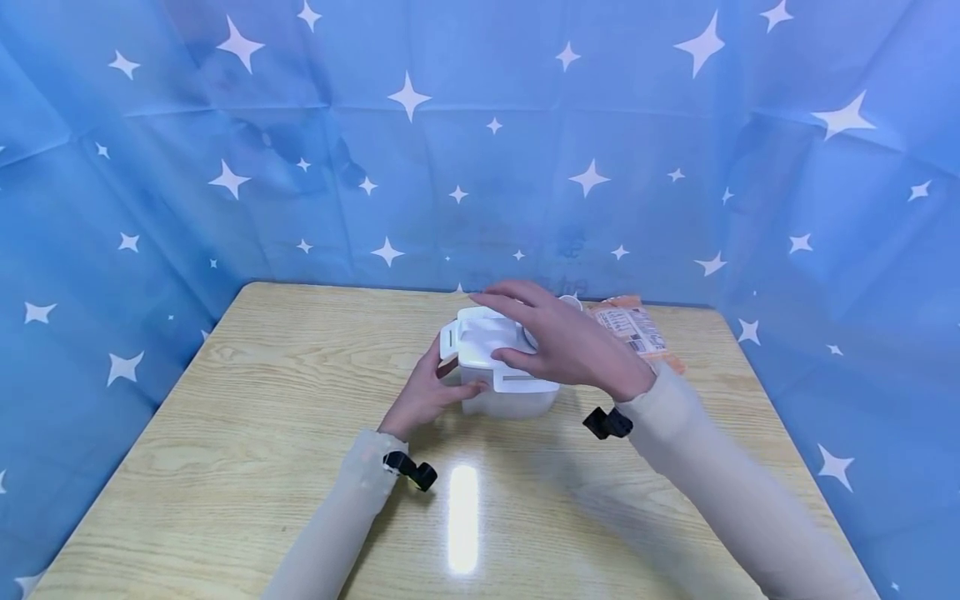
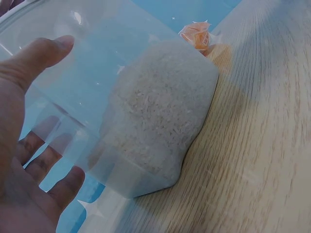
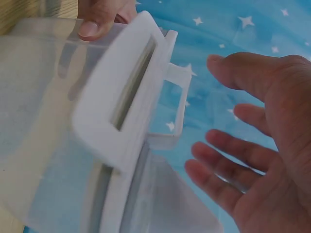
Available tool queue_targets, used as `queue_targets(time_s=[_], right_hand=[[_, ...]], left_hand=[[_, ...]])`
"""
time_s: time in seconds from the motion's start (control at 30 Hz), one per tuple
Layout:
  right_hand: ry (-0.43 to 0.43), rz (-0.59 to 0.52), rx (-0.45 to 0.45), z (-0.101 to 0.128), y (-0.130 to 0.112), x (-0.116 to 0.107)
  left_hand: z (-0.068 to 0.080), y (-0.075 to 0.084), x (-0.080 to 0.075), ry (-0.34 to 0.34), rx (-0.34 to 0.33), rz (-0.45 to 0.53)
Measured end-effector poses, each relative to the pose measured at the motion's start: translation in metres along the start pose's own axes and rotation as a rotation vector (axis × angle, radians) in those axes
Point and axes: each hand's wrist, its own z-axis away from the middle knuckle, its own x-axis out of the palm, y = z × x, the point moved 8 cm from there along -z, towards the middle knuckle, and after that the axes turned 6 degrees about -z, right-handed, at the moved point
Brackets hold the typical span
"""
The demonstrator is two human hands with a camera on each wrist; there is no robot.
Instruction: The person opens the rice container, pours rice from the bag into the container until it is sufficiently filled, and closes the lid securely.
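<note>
A translucent plastic storage container (image 1: 510, 406) with a white lid (image 1: 480, 333) stands on the table. White rice (image 2: 160, 107) shows through its wall in the left wrist view, gathered at the bottom. My left hand (image 1: 423, 396) grips the container's left side, thumb (image 2: 51, 53) on one wall and fingers round the other. Over the lid hovers my right hand (image 1: 558, 337), its thumb and fingers spread with nothing between them. In the right wrist view, its fingertips are close to the lid's small white handle (image 3: 183, 99). A white slotted side flap (image 3: 119, 92) hangs along the lid's edge.
An orange and white package (image 1: 633, 327) lies behind and to the right of the container. Partly hidden by my right hand, a white round rim (image 1: 572, 302) shows near the table's back edge. A blue star-patterned cloth (image 1: 480, 150) hangs behind the wooden table (image 1: 285, 375).
</note>
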Motion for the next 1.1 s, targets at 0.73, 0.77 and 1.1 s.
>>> queue_targets(time_s=[0.73,0.77,1.1], right_hand=[[0.206,0.068,-0.113,0.057,-0.013,0.02],[0.211,0.073,-0.12,0.057,-0.013,0.021],[0.245,0.062,-0.116,0.06,-0.01,0.029]], left_hand=[[0.001,0.001,0.001,0.005,0.022,-0.041],[0.001,0.001,0.001,0.006,0.018,-0.042],[0.0,0.0,0.002,-0.002,0.026,-0.027]])
